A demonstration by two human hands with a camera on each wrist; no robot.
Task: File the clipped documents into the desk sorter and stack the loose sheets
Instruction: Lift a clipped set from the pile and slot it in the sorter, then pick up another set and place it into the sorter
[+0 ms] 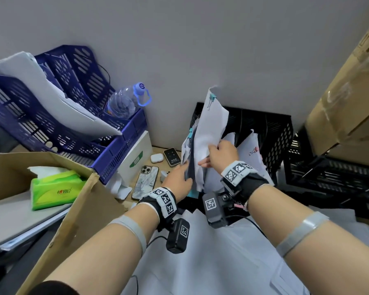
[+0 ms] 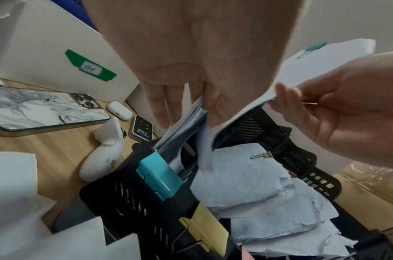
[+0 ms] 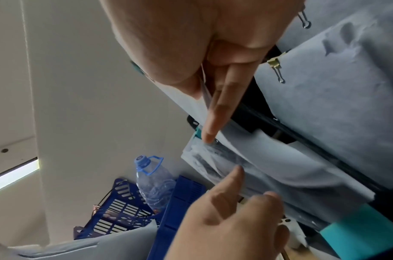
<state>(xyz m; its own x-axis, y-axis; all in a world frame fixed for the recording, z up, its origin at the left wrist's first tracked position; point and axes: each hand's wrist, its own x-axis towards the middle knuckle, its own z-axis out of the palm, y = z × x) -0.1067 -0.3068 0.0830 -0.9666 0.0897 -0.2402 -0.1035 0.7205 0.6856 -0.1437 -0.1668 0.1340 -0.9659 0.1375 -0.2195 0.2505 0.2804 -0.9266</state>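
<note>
Right hand [image 1: 221,153] pinching the edge of a clipped document [image 1: 211,126], thumb on the near face, fingers curled behind, sheet standing nearly upright over the black desk sorter [image 1: 271,126]. Teal binder clip [image 1: 212,96] at the far top corner of that sheet. Left hand [image 1: 178,177] just to the left, fingers closed round a bundle of papers [image 1: 189,154] standing in the sorter's left slot, thumb on the near side. From the left wrist: a large teal clip [image 2: 160,177] and a gold clip [image 2: 204,228] on the sorter's near edge, more clipped sheets [image 2: 257,184] lying in the slots to the right, one with a small gold clip [image 2: 261,155]. Loose sheets [image 1: 211,262] spread on the desk, near, under both forearms. Further left on the wood: a phone [image 1: 145,182], an earbud case [image 1: 157,157], a small wifi device [image 1: 172,156], a white box [image 1: 136,160]. Far left, a blue tray rack [image 1: 51,116] holding paper, with a water bottle [image 1: 126,101] at its right. Near left, an open cardboard box [image 1: 77,201] with a green tissue pack [image 1: 53,188].
</note>
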